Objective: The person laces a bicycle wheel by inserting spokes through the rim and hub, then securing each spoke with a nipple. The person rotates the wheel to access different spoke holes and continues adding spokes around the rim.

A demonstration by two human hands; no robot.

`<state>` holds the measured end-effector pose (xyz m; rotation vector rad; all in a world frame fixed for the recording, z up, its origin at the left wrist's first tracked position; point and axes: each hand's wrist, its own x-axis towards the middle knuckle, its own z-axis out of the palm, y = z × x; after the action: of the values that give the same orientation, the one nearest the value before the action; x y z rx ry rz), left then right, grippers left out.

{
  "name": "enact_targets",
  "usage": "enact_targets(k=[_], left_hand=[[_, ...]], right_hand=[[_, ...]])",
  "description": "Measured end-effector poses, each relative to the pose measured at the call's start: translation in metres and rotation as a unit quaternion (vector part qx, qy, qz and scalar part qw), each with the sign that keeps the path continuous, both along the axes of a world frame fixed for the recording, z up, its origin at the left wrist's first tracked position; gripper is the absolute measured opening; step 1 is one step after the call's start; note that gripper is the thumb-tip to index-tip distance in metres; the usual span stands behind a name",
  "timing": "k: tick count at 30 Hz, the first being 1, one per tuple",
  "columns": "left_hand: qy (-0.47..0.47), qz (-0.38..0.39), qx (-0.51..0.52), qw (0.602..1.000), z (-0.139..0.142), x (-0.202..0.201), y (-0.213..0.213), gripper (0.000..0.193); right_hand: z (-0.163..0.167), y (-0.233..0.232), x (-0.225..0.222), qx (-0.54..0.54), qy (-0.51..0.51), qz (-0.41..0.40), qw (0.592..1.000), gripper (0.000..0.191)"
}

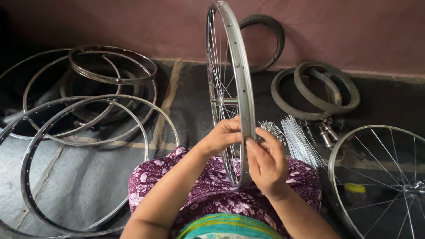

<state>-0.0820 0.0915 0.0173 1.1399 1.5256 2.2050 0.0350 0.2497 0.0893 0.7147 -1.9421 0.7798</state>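
Observation:
A spoked bicycle wheel (239, 62) stands upright on my lap, its silver rim edge-on to me and its hub (225, 101) at mid height. My left hand (221, 136) grips the rim's left side low down, fingers curled among the spokes. My right hand (265, 160) pinches the rim's outer face just beside it, thumb and fingertips touching the metal. Both hands meet at the same spot on the rim. My lap is covered by purple flowered cloth (208, 190).
Several bare silver rims (88, 128) lie stacked on the floor at left. A bundle of loose spokes (297, 137) and a heap of nipples (272, 130) lie at right, beside hubs (325, 130), black tyres (318, 90) and another spoked wheel (380, 177).

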Motion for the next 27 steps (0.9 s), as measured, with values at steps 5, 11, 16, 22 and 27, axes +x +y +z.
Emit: enact_targets(k=[5, 11, 16, 22, 27], left_hand=[[0.115, 0.006, -0.011, 0.993, 0.009, -0.021, 0.011, 0.026], [0.152, 0.031, -0.041, 0.987, 0.006, -0.035, 0.018, 0.033], [0.121, 0.052, -0.038, 0.991, 0.011, -0.031, 0.032, 0.039], [0.134, 0.068, -0.038, 0.988, 0.017, -0.014, 0.04, 0.04], [0.155, 0.107, -0.046, 0.981, 0.024, -0.018, 0.035, 0.039]], right_hand=[[0.002, 0.007, -0.003, -0.033, -0.02, -0.009, 0.999, 0.024], [-0.003, 0.021, -0.004, -0.057, -0.053, -0.033, 0.996, 0.023], [0.002, 0.039, -0.01, -0.047, -0.046, -0.06, 0.996, 0.021], [0.0, 0.037, -0.007, -0.032, -0.01, -0.064, 0.997, 0.02], [0.0, 0.039, -0.02, -0.038, -0.044, -0.084, 0.995, 0.018]])
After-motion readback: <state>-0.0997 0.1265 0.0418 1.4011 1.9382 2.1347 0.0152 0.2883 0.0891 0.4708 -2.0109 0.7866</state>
